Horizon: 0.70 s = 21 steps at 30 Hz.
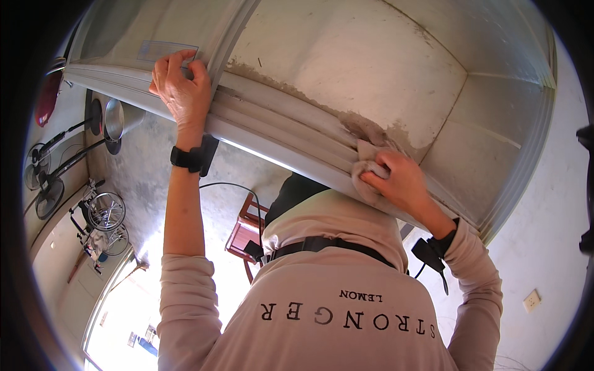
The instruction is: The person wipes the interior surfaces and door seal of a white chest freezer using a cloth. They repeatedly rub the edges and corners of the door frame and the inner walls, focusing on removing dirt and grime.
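Note:
My left hand (183, 88) rests against the glass sliding panel (162, 28) near its frame, thumb and forefinger curled apart, with no object seen between them. A clear plastic strip (151, 51) lies on the glass beside those fingers. My right hand (401, 181) grips a pale, soiled cloth (366, 183), pressed on the grooved sliding track (287, 125) at the front of the cabinet. Just behind the cloth, brown dirt (366, 127) spreads along the edge of the pale cabinet floor (348, 69).
A red wooden chair (243, 232) stands beyond the cabinet's front edge. Farther left are pedestal fans (48, 199), a wheelchair (106, 211) and a metal pot (114, 119). A wall socket (532, 301) sits at the right. Dark cables hang near my waist.

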Motion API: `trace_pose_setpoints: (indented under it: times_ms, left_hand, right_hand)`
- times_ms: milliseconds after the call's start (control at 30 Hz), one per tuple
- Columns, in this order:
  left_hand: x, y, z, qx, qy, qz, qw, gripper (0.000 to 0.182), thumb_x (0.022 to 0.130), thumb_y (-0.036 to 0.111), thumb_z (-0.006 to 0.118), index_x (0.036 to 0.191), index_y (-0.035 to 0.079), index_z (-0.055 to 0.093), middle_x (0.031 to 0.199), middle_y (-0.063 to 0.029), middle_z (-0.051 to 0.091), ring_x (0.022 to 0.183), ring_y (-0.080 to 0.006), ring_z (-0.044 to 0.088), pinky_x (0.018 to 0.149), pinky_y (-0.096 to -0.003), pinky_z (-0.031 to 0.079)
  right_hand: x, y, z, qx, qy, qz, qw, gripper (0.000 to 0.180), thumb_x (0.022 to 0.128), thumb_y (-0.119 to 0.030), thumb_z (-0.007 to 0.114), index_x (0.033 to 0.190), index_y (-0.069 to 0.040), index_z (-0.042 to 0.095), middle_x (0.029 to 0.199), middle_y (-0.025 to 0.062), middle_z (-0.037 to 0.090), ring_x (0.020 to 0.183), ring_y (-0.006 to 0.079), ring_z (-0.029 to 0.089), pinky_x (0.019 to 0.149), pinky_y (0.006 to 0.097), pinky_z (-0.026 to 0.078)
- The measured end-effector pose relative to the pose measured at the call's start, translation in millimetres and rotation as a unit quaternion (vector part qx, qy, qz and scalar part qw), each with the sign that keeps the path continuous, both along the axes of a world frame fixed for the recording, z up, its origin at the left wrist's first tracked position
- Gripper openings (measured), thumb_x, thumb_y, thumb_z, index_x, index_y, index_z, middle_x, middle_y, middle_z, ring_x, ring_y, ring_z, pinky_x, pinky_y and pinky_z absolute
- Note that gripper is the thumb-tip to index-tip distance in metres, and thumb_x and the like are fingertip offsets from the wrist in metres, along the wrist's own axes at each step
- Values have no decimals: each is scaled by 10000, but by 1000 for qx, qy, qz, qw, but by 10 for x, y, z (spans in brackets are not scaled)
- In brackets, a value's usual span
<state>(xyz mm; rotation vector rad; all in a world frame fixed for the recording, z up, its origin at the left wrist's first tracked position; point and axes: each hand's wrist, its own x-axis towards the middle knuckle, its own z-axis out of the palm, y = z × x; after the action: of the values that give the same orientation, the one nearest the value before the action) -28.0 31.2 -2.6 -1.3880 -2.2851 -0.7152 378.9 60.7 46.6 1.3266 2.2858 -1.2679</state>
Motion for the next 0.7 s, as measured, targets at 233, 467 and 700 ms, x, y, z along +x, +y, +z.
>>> trace_pose_setpoints:
  times_ms: [233,467,700]
  left_hand:
    - [20,20,22,14,-16,-12,1000,196,763,91,607,915,162,708,952,-23,580,958,-236,548,897,-408,346]
    - [62,18,34,14,-18,-5,1000,221,770,87,597,951,156,703,992,-26,580,987,-235,541,899,-408,337]
    - [69,34,60,15,-17,-4,1000,245,769,88,597,984,156,694,1007,-30,581,991,-239,541,876,-414,336]
  right_hand:
    - [-750,-71,-272,94,123,20,988,337,802,-351,745,831,-38,624,875,146,658,806,381,638,670,466,507]
    - [-321,-24,-32,60,79,24,995,301,831,-324,726,876,-40,638,847,148,669,805,384,644,665,460,512]
    - [-1286,17,-370,93,152,63,982,316,841,-368,712,867,-59,653,814,160,667,780,386,651,651,476,507]
